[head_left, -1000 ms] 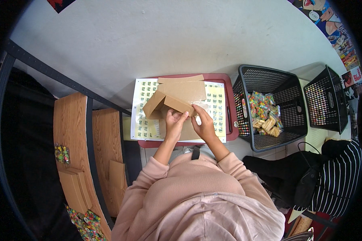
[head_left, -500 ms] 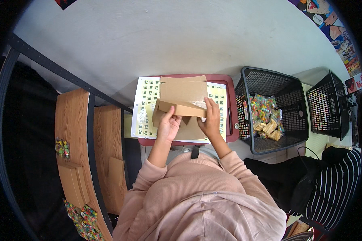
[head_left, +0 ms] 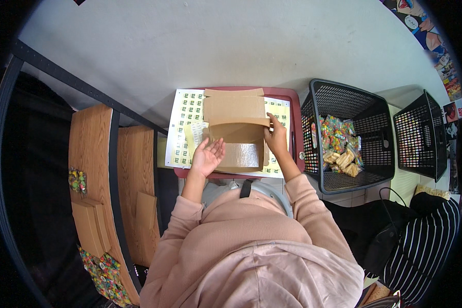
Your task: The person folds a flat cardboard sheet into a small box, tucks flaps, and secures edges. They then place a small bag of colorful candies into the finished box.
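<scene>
An unfolded brown cardboard box (head_left: 236, 106) stands on sheets of printed labels, its hollow inside facing up and its lid raised toward the wall. A shiny patch shows on its inner floor. My right hand (head_left: 275, 136) grips the box at its right side, near the corner where the curved front of the lid meets the wall. At the box's near left side, my left hand (head_left: 209, 156) lies palm up with fingers apart and nothing in it. The label sheets (head_left: 182, 110) are white and yellow with dark marks, on a dark red tray-like surface (head_left: 294, 115).
Right of the box, a black plastic basket (head_left: 387, 154) holds bags of colourful sweets (head_left: 338, 133) and pale yellow packs (head_left: 350, 161). Another black basket (head_left: 436, 154) stands beyond it. To the left, wooden shelves (head_left: 90, 133) carry flat cardboard boxes (head_left: 87, 228) and more sweet bags (head_left: 105, 274).
The box's folded panels have opened out, so its inside shows. My left hand has let go and moved left, turning palm up. My right hand has shifted slightly up along the right side.
</scene>
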